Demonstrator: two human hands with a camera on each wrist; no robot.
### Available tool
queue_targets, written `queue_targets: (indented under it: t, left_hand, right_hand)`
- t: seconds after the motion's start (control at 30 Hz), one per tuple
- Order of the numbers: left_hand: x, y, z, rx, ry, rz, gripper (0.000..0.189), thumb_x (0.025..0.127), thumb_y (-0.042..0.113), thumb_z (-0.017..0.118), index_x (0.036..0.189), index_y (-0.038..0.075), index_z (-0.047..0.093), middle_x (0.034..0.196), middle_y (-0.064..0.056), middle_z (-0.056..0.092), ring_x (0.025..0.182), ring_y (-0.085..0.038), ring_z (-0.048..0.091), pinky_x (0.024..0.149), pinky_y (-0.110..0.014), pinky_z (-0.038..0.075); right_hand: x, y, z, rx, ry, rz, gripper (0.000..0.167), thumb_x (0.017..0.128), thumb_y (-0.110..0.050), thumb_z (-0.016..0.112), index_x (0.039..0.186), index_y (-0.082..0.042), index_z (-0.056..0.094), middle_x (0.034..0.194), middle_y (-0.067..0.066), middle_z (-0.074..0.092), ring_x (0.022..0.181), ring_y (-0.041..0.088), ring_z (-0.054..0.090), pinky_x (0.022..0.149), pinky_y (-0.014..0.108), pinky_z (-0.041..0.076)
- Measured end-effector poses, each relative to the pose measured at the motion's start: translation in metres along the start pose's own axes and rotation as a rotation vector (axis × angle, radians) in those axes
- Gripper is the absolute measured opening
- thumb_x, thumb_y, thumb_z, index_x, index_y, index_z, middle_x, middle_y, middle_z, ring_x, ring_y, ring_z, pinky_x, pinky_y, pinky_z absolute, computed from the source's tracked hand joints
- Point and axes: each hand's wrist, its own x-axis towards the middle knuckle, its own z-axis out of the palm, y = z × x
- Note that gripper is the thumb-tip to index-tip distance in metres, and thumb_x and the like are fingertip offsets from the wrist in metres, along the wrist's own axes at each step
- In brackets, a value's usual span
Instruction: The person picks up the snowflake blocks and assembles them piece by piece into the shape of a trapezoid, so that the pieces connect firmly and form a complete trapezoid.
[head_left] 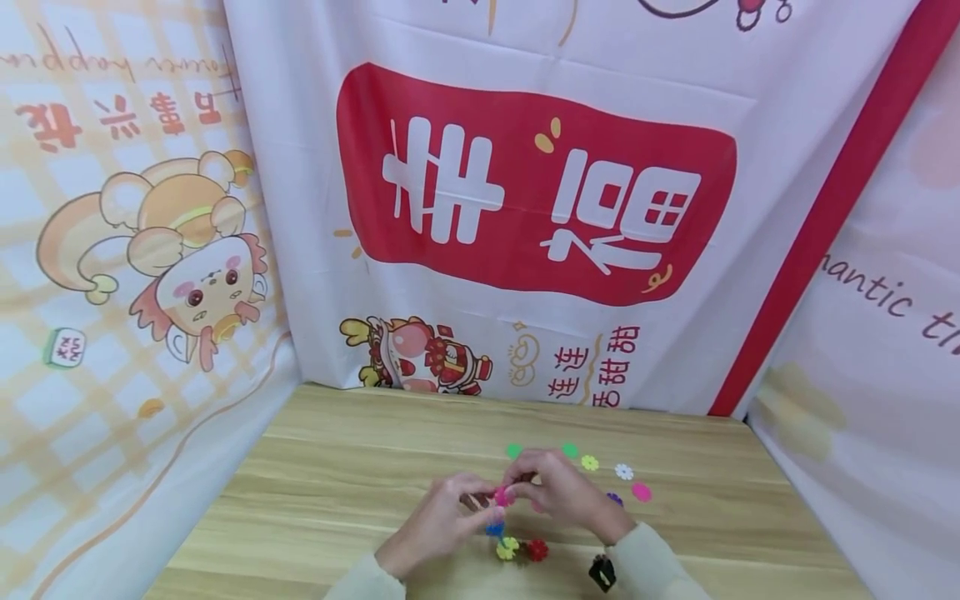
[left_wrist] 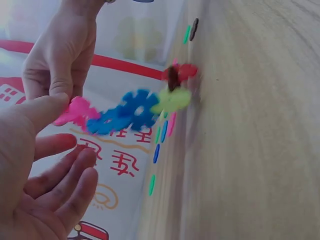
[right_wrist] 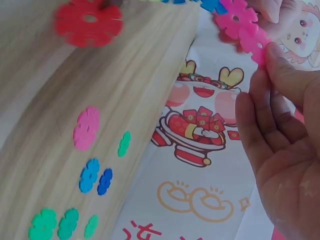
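Observation:
A chain of plastic snowflake discs hangs between the hands: pink discs (right_wrist: 237, 17), blue discs (left_wrist: 137, 110), a yellow-green disc (head_left: 507, 548), a dark brown one (left_wrist: 173, 77) and a red disc (head_left: 537, 550). My right hand (head_left: 558, 492) pinches the end pink disc between thumb and forefinger. In the right wrist view its other fingers lie loosely bent. My left hand (head_left: 446, 521) is beside the pink end, thumb close to it, forefinger apart below and the other fingers spread. Whether the left thumb touches the disc is hard to tell.
Loose discs lie on the wooden table (head_left: 337, 467) beyond and right of the hands: green (head_left: 570, 450), yellow (head_left: 589, 462), white (head_left: 624, 472), pink (head_left: 641, 492), purple (head_left: 615, 499). A small black object (head_left: 602, 573) shows by the right sleeve. Printed cloth (head_left: 300, 250) hangs around the table.

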Motion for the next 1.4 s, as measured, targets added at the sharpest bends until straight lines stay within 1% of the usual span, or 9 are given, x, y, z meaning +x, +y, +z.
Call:
queue_targets:
  t: [0.1, 0.17, 0.37, 0.5, 0.67, 0.87, 1.0, 1.13, 1.4]
  left_hand:
    - [0.003, 0.002, -0.003, -0.027, 0.023, -0.04, 0.02, 0.098, 0.025, 0.076, 0.115, 0.015, 0.077, 0.105, 0.004, 0.075, 0.088, 0.0, 0.069, 0.082, -0.022, 0.064]
    - [0.006, 0.003, -0.003, -0.051, 0.029, -0.064, 0.017, 0.097, 0.024, 0.077, 0.112, 0.016, 0.077, 0.103, 0.005, 0.076, 0.087, -0.001, 0.069, 0.081, -0.024, 0.064]
    - [0.01, 0.005, 0.0, -0.131, 0.004, -0.087, 0.01, 0.096, 0.02, 0.079, 0.104, 0.014, 0.08, 0.096, 0.0, 0.08, 0.082, -0.004, 0.073, 0.077, -0.022, 0.064]
    - [0.009, 0.003, 0.002, -0.15, 0.0, -0.085, 0.008, 0.095, 0.015, 0.078, 0.103, 0.012, 0.08, 0.094, -0.002, 0.08, 0.08, -0.006, 0.073, 0.075, -0.023, 0.064]
    - [0.005, 0.0, 0.0, -0.152, -0.005, -0.118, 0.01, 0.096, 0.016, 0.077, 0.106, 0.015, 0.08, 0.097, 0.001, 0.08, 0.081, -0.005, 0.073, 0.075, -0.022, 0.064]
    - [0.003, -0.003, -0.001, -0.156, -0.009, -0.151, 0.01, 0.097, 0.019, 0.077, 0.106, 0.019, 0.079, 0.1, 0.004, 0.08, 0.082, -0.007, 0.073, 0.075, -0.024, 0.064]
    - [0.003, -0.004, -0.001, -0.156, -0.011, -0.17, 0.009, 0.097, 0.021, 0.077, 0.106, 0.02, 0.079, 0.1, 0.006, 0.08, 0.082, -0.007, 0.073, 0.075, -0.024, 0.064]
    - [0.003, -0.004, 0.0, -0.156, -0.013, -0.169, 0.009, 0.097, 0.021, 0.077, 0.106, 0.02, 0.079, 0.1, 0.006, 0.08, 0.082, -0.007, 0.073, 0.075, -0.024, 0.064]
    - [0.003, -0.005, 0.001, -0.153, -0.017, -0.158, 0.009, 0.098, 0.021, 0.076, 0.107, 0.021, 0.079, 0.1, 0.006, 0.08, 0.082, -0.006, 0.073, 0.075, -0.023, 0.064]
  right_hand:
    - [-0.001, 0.0, -0.003, -0.045, -0.016, -0.024, 0.009, 0.095, -0.008, 0.077, 0.099, -0.016, 0.08, 0.096, -0.004, 0.078, 0.085, 0.0, 0.068, 0.077, 0.022, 0.064]
    - [-0.001, -0.001, -0.004, -0.063, -0.021, -0.033, 0.011, 0.094, -0.007, 0.077, 0.099, -0.015, 0.08, 0.097, -0.004, 0.079, 0.087, 0.0, 0.068, 0.078, 0.021, 0.063]
    - [0.0, -0.004, -0.008, -0.059, -0.04, -0.034, 0.011, 0.095, -0.008, 0.077, 0.104, -0.014, 0.081, 0.1, -0.003, 0.08, 0.091, 0.0, 0.071, 0.083, 0.018, 0.062]
    - [-0.001, 0.002, -0.018, -0.063, -0.063, 0.03, 0.01, 0.096, -0.012, 0.077, 0.106, -0.012, 0.08, 0.102, 0.0, 0.08, 0.091, 0.001, 0.071, 0.083, 0.019, 0.062]
    - [-0.005, 0.025, -0.026, -0.136, -0.095, 0.14, 0.014, 0.094, -0.01, 0.079, 0.108, -0.009, 0.079, 0.103, 0.007, 0.079, 0.09, 0.004, 0.07, 0.081, 0.018, 0.061]
    - [-0.014, 0.06, -0.012, -0.13, -0.153, 0.229, 0.021, 0.092, -0.008, 0.08, 0.112, -0.004, 0.077, 0.103, 0.005, 0.078, 0.089, 0.006, 0.069, 0.08, 0.017, 0.06]
    - [-0.017, 0.074, -0.001, -0.135, -0.159, 0.212, 0.016, 0.09, -0.009, 0.081, 0.106, -0.008, 0.077, 0.098, 0.002, 0.077, 0.086, 0.005, 0.068, 0.078, 0.016, 0.06]
    - [-0.017, 0.081, 0.004, -0.15, -0.146, 0.199, 0.013, 0.09, -0.008, 0.082, 0.102, -0.011, 0.078, 0.093, -0.001, 0.076, 0.082, 0.004, 0.066, 0.074, 0.016, 0.06]
    - [-0.012, 0.079, 0.003, -0.126, -0.142, 0.257, 0.009, 0.089, -0.005, 0.082, 0.094, -0.011, 0.078, 0.086, -0.003, 0.075, 0.076, 0.003, 0.065, 0.069, 0.017, 0.059]
